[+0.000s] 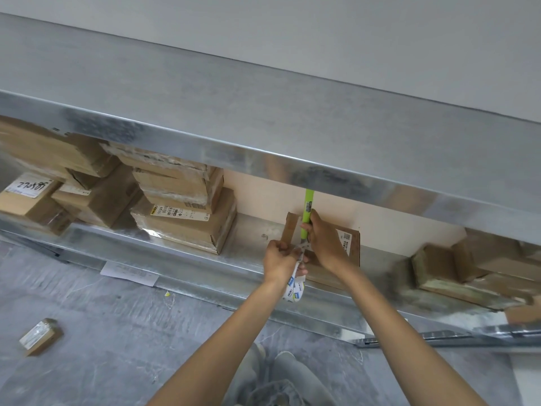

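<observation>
A cardboard box (349,244) lies on the lower metal shelf (251,268), below the middle of the view. My right hand (325,244) grips a green-handled utility knife (307,206), whose handle points up and away from me. My left hand (279,260) holds a roll of white tape with blue print (295,290), which hangs under the hand. Both hands meet at the box's near left edge, where the knife's metal tip (304,247) touches the tape strip. The blade itself is too small to make out.
Stacks of brown parcels (181,206) fill the shelf to the left, and more boxes (480,271) sit at the right. A wide upper metal shelf (263,127) overhangs. On the grey floor lie a small taped box (41,336) and a paper sheet (128,273). My shoes (272,373) show below.
</observation>
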### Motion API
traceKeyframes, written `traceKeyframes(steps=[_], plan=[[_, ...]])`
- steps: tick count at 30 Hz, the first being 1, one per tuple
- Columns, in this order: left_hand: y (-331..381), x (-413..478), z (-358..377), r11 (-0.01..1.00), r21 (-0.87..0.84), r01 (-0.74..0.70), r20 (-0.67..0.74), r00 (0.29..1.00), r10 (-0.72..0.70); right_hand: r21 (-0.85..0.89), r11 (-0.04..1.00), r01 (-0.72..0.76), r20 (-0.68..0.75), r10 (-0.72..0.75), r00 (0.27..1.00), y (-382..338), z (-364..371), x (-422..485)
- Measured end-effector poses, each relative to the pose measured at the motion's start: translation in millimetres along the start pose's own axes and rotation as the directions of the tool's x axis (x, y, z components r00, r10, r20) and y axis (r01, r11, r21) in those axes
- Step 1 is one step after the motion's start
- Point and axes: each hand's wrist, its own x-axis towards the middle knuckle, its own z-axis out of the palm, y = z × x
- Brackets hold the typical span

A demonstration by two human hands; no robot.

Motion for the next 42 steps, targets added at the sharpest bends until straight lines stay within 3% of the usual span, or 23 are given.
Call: traceKeyframes(steps=[10, 15, 22, 30, 42], plan=[[5.1, -4.8, -2.9, 0.998, -0.047, 0.039, 0.01, 0.999, -0.039, -0.012, 1.0, 0.002, 0.004, -0.002, 1.0, 2.1, -6.3, -0.4], [4.8, -5.4, -0.8, 0.999, -0.035, 0.024, 0.009, 1.0, -0.024, 0.257, 0.966, -0.004, -0.201, 0.058, 0.978, -1.6, -5.3, -6.2], [2.9, -6.3, -0.7, 0.999, -0.044, 0.014, 0.006, 1.0, -0.014, 0.605, 0.791, -0.09, -0.209, 0.267, 0.941, 3.6, -7.2, -8.5], [3.4, -6.2, 0.5, 0.999, -0.039, 0.022, -0.003, 1.0, -0.022, 0.306, 0.949, -0.073, -0.12, 0.114, 0.986, 12.3, -10.2, -19.5], [2.9, -5.4, 0.4, 0.999, -0.05, 0.02, -0.012, 1.0, -0.02, 0.308, 0.951, -0.033, -0.116, 0.072, 0.991, 20.5, -3.9, -21.1]])
